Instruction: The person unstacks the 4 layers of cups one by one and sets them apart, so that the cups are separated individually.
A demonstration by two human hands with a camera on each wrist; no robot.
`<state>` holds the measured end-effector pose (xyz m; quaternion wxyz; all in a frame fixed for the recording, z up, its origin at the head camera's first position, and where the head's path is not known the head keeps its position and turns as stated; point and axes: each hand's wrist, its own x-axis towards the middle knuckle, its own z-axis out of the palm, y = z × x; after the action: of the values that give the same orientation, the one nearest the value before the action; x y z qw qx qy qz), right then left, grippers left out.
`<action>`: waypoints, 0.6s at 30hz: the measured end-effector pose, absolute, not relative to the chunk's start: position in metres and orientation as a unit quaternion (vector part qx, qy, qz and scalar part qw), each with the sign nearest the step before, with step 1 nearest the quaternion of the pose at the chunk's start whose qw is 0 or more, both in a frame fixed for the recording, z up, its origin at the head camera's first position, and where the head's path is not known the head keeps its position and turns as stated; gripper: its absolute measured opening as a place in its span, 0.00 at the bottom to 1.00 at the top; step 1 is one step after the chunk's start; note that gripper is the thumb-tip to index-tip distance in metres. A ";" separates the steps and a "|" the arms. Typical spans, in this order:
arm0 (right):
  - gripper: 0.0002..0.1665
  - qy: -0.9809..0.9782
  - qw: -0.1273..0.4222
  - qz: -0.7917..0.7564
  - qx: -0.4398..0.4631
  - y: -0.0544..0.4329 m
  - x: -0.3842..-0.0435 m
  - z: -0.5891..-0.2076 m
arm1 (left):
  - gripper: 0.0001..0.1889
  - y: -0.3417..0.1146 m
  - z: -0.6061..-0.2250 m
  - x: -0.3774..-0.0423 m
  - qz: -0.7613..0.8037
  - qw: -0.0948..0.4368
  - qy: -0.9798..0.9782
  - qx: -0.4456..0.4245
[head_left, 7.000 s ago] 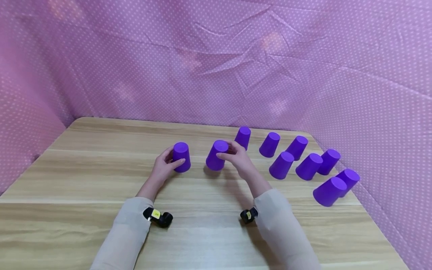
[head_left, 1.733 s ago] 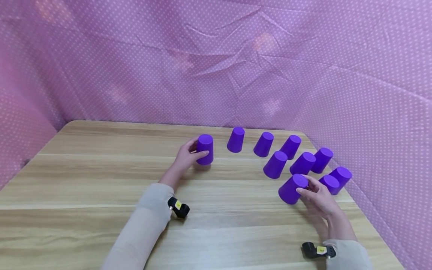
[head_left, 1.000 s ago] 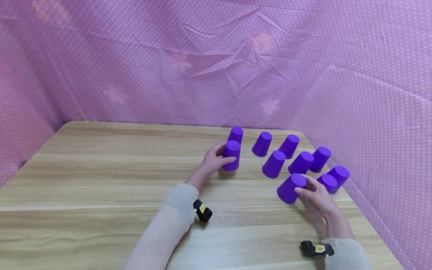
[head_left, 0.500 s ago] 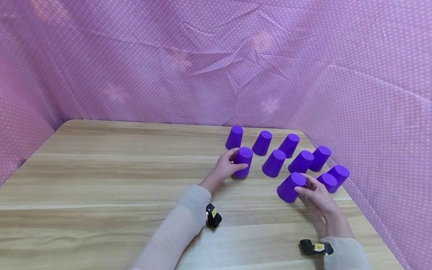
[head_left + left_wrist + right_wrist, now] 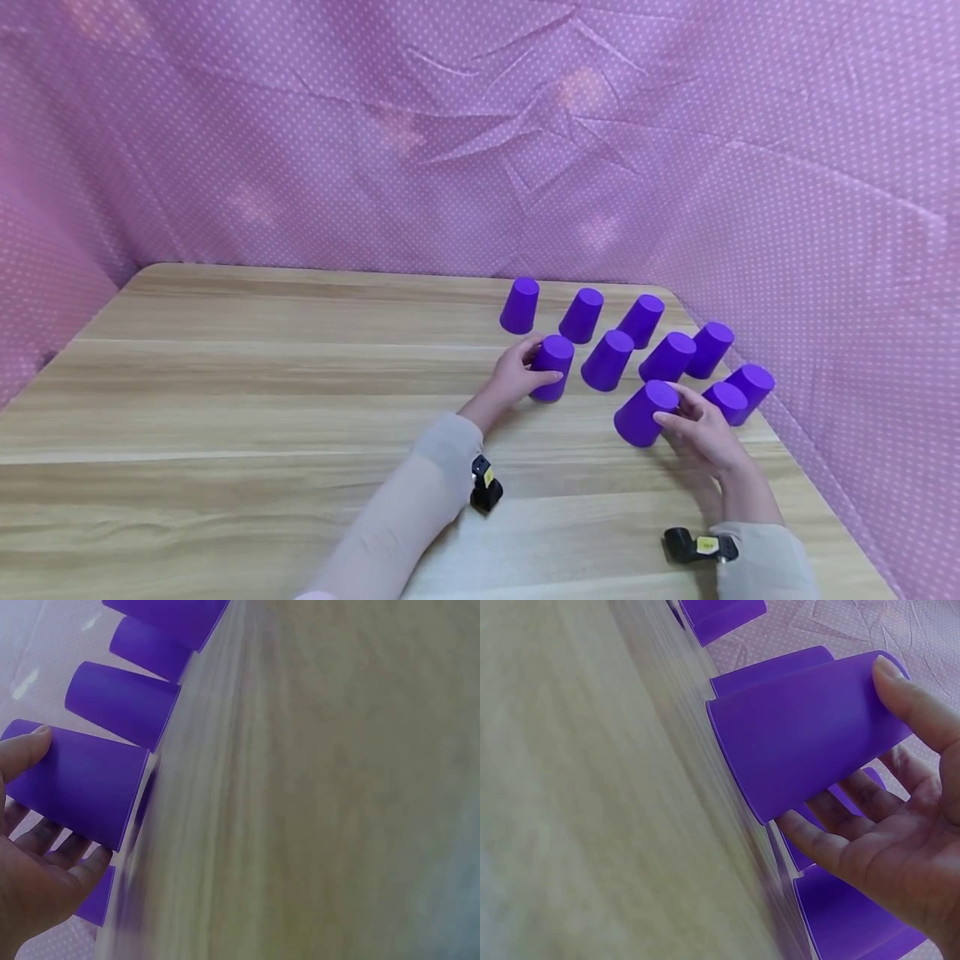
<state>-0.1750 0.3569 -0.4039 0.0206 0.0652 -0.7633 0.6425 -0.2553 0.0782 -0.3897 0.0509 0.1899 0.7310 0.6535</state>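
Observation:
My left hand (image 5: pixel 516 372) grips an upside-down purple plastic cup (image 5: pixel 552 367), thumb on the near side and fingers behind. In the left wrist view that cup (image 5: pixel 86 784) leans a little, and a dark shadow lies along its rim. My right hand (image 5: pixel 708 437) holds another upside-down purple cup (image 5: pixel 642 415) at the right front of the group. The right wrist view has its thumb near the base of this cup (image 5: pixel 810 735) and the fingers beneath. Whether either rim touches the table is hard to tell.
Several more purple cups stand upside down behind and beside the hands, among them a back-row cup (image 5: pixel 519 307), a middle cup (image 5: pixel 607 361) and a far-right cup (image 5: pixel 752 390). A wooden table (image 5: pixel 225 400) carries everything. Pink dotted cloth (image 5: pixel 337 167) hangs behind and at both sides.
My left hand has carried its cup rightward and closer to the group. Seven seconds ago my right hand held a cup near the middle; over the last second it stays put at right.

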 end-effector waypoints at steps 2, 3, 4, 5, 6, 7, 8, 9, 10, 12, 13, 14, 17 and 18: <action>0.23 -0.759 0.021 0.647 0.068 0.357 -0.175 -0.404 | 0.30 0.078 -0.383 -0.249 0.657 0.056 0.728 0.187; 0.23 -0.758 0.021 0.648 0.068 0.358 -0.176 -0.405 | 0.29 0.078 -0.383 -0.249 0.658 0.056 0.727 0.188; 0.23 -0.757 0.020 0.650 0.068 0.358 -0.176 -0.405 | 0.29 0.079 -0.384 -0.250 0.658 0.057 0.726 0.189; 0.23 -0.756 0.020 0.651 0.069 0.358 -0.176 -0.405 | 0.29 0.080 -0.387 -0.252 0.658 0.056 0.726 0.190; 0.23 -0.755 0.019 0.652 0.069 0.358 -0.176 -0.405 | 0.29 0.082 -0.391 -0.253 0.658 0.055 0.726 0.191; 0.23 -0.755 0.019 0.652 0.069 0.358 -0.176 -0.406 | 0.29 0.083 -0.395 -0.256 0.656 0.054 0.728 0.192; 0.23 -0.755 0.019 0.652 0.069 0.358 -0.176 -0.406 | 0.29 0.085 -0.399 -0.258 0.655 0.052 0.729 0.193; 0.23 -0.755 0.019 0.652 0.069 0.358 -0.176 -0.406 | 0.29 0.086 -0.403 -0.261 0.653 0.051 0.730 0.194; 0.23 -0.755 0.020 0.651 0.069 0.358 -0.176 -0.406 | 0.30 0.088 -0.407 -0.263 0.651 0.050 0.732 0.195; 0.23 -0.758 0.019 0.649 0.068 0.357 -0.175 -0.406 | 0.29 0.090 -0.411 -0.265 0.647 0.046 0.736 0.195; 0.23 -0.759 0.019 0.647 0.067 0.357 -0.175 -0.406 | 0.29 0.091 -0.413 -0.266 0.646 0.044 0.737 0.196; 0.22 -0.760 0.019 0.647 0.066 0.357 -0.175 -0.406 | 0.29 0.091 -0.414 -0.266 0.645 0.043 0.737 0.196; 0.22 -0.763 0.019 0.643 0.064 0.357 -0.174 -0.405 | 0.30 0.092 -0.414 -0.266 0.641 0.046 0.741 0.194; 0.22 -0.763 0.020 0.642 0.064 0.357 -0.174 -0.405 | 0.30 0.092 -0.414 -0.266 0.640 0.047 0.742 0.194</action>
<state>-0.1739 0.3566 -0.4052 0.0201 0.0635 -0.7634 0.6424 -0.2662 0.0917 -0.4139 0.0472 0.1940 0.7423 0.6396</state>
